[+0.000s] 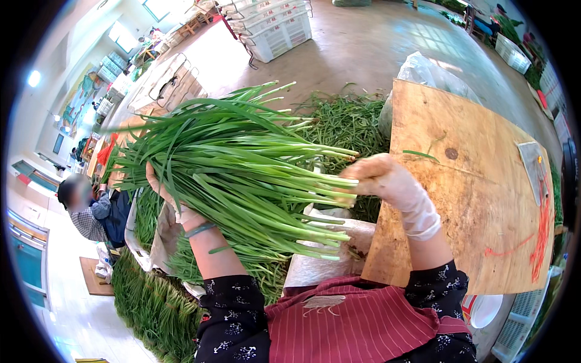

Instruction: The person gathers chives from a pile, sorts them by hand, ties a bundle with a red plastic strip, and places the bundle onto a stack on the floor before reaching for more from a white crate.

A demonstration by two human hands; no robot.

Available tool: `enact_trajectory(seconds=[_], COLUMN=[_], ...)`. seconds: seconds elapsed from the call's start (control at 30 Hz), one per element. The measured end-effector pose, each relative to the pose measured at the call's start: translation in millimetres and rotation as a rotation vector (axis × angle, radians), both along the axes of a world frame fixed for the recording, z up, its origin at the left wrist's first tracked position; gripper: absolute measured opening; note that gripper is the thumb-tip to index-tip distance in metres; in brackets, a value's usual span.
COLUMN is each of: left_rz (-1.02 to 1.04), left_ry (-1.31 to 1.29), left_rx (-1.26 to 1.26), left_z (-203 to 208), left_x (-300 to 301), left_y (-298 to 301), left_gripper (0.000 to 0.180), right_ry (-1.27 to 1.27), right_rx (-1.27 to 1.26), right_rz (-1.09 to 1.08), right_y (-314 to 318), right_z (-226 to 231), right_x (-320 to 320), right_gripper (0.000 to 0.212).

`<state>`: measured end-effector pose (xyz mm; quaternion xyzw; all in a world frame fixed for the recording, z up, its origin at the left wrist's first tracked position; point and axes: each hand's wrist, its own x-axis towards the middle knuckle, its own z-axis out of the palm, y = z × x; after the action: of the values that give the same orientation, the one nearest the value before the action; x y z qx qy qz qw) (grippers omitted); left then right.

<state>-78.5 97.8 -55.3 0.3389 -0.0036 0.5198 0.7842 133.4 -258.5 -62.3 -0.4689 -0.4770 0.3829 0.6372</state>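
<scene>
A large loose bunch of garlic chives (242, 163) spreads in front of me, with leaf tips to the left and pale stem ends to the right. My left hand (161, 186) is wrapped round the leafy side from below, its palm mostly hidden by leaves. My right hand (384, 178), in a thin whitish glove, has its fingers bent in a pinch at the stem ends; motion blurs the fingertips slightly. More chives (260, 266) lie beneath the bunch, beside a white woven sack (333, 242).
To my right stands a wooden board (460, 206) carrying stray leaves, red ties (540, 236) and a flat metal piece (532, 163). Trimmings (345, 118) are heaped beyond the bunch. White crates (281, 36) are stacked farther off. Another person (91, 206) works at left, near piled chives (151, 302).
</scene>
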Motion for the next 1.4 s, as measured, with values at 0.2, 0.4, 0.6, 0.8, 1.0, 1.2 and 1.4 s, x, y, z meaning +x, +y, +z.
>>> enact_trajectory(seconds=[0.2, 0.4, 0.6, 0.8, 1.0, 1.2, 1.4], left_rz=[-0.058, 0.058, 0.264, 0.103, -0.043, 0.211, 0.324], left_ry=[0.028, 0.053, 0.193, 0.150, 0.147, 0.339, 0.398], left_rx=[0.115, -0.032, -0.128, -0.047, 0.009, -0.178, -0.127], left_z=[6.8, 8.8, 36.9, 29.9, 15.8, 14.7, 15.5], left_x=[-5.3, -2.3, 28.9, 19.9, 10.5, 13.8, 20.7], left_y=[-7.9, -12.3, -75.9, -50.1, -28.4, -17.9, -4.3], left_gripper=[0.044, 0.047, 0.049, 0.045, 0.041, 0.043, 0.051], right_ry=[0.117, -0.522, -1.170, -0.945, 0.580, 0.446, -0.705], right_rx=[0.337, -0.189, 0.196, 0.351, 0.357, 0.585, -0.257], right_rz=[-0.414, -0.752, -0.671, -0.660, -0.233, -0.582, -0.947], right_y=[-60.4, -25.9, 43.1, 35.0, 13.6, -45.8, -34.9], right_z=[-26.4, 21.8, 45.2, 33.2, 15.6, 19.1, -21.2], right_x=[42.0, 27.7, -65.9, -84.7, -78.5, -3.3, 38.2], right_gripper=[0.017, 0.034, 0.027, 0.018, 0.017, 0.019, 0.025])
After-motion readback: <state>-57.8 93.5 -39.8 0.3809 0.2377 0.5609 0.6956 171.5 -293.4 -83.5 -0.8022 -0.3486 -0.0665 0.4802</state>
